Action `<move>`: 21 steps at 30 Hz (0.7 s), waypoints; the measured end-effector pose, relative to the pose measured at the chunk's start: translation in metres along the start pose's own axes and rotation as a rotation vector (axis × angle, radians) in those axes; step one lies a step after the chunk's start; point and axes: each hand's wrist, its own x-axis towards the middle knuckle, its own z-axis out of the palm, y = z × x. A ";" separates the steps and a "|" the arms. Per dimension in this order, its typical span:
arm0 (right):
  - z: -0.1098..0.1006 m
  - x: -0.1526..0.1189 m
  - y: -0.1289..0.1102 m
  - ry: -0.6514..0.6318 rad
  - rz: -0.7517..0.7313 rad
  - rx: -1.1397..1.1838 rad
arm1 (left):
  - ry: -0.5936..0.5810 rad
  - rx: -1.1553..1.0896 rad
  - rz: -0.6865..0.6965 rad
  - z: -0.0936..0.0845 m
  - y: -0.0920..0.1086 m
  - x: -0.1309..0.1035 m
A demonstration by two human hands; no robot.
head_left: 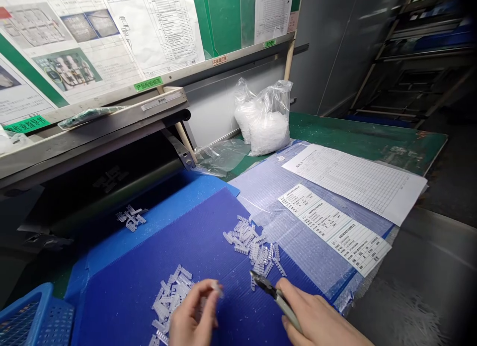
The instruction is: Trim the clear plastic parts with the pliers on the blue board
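Head view: my left hand (194, 318) pinches a small clear plastic part (216, 286) above the blue sheet (141, 286); my right hand (320, 318) grips what looks like tweezers (276, 296). One slip could flick the part into the nearby pile (255, 246).

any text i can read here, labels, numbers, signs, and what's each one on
Green label on the board rail: "产品检验规范".
Green label at far left: seems to start "操作", the rest unclear.
Small red-lettered label: too blurred to read.
Small green tag: too small.
Wall sheets: tables and photos, print too small.
Grid sheet on the table: too small.
White sticker on the clear bag: too small.
No brand shows on the tool.
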 end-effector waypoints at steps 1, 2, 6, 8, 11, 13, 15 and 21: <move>0.001 0.000 0.008 0.014 0.022 0.021 | 0.096 0.190 0.085 -0.011 -0.009 0.004; 0.002 0.001 0.017 0.033 0.044 0.039 | 0.156 0.356 0.161 -0.022 -0.018 0.009; 0.005 0.000 0.045 0.081 0.092 0.097 | 0.235 0.893 0.292 -0.038 -0.037 0.019; 0.005 0.000 0.047 0.084 0.093 0.117 | 0.237 0.951 0.368 -0.021 -0.032 0.017; 0.003 0.001 0.039 0.091 0.074 0.132 | -0.065 0.709 0.416 0.022 -0.013 0.009; 0.002 0.001 0.031 0.092 0.075 0.128 | -0.280 0.552 0.347 0.049 -0.002 0.006; 0.001 0.001 0.026 0.092 0.081 0.117 | -0.354 0.464 0.280 0.064 0.002 0.007; 0.006 -0.004 0.026 0.087 0.092 0.128 | -0.362 0.353 0.202 0.053 -0.007 0.019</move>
